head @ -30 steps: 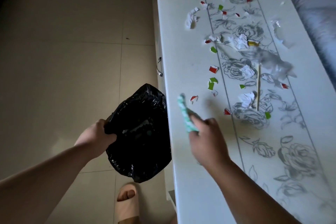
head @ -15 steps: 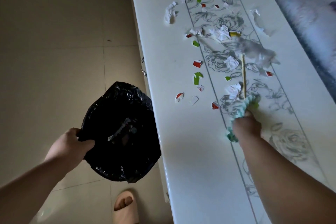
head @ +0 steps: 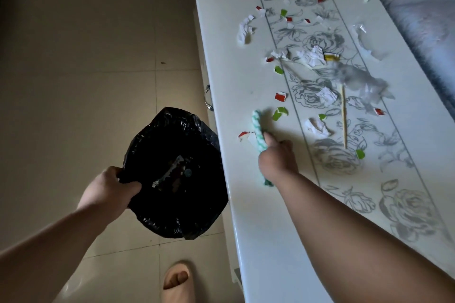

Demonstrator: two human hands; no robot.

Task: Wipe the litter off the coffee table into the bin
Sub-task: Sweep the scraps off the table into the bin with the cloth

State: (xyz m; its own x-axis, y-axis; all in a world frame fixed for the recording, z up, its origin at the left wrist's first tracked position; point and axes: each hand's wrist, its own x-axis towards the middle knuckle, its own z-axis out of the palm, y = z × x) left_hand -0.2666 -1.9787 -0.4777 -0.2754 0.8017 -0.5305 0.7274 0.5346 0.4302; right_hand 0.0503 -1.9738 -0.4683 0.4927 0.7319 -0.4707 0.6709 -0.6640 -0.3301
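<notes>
The white coffee table (head: pixel 248 204) with a grey rose pattern carries scattered litter: red, green and white paper scraps, crumpled tissue and a wooden stick (head: pixel 343 118). My right hand (head: pixel 277 161) grips a green-and-white cloth (head: pixel 259 134) pressed on the table near its left edge, against a red-and-white scrap (head: pixel 244 135). My left hand (head: pixel 108 189) holds the rim of a bin lined with a black bag (head: pixel 172 172), held below the table's left edge. Some rubbish lies inside the bin.
A beige tiled floor (head: pixel 86 69) stretches to the left. A slippered foot (head: pixel 177 280) stands at the bottom. A drawer handle (head: pixel 207 98) sticks out from the table's side. Grey-blue upholstery (head: pixel 423 19) borders the table on the right.
My right hand has swept the cloth leftward from the table's middle to near its left edge, pushing a scrap along. The bin has stayed under the edge in my left hand.
</notes>
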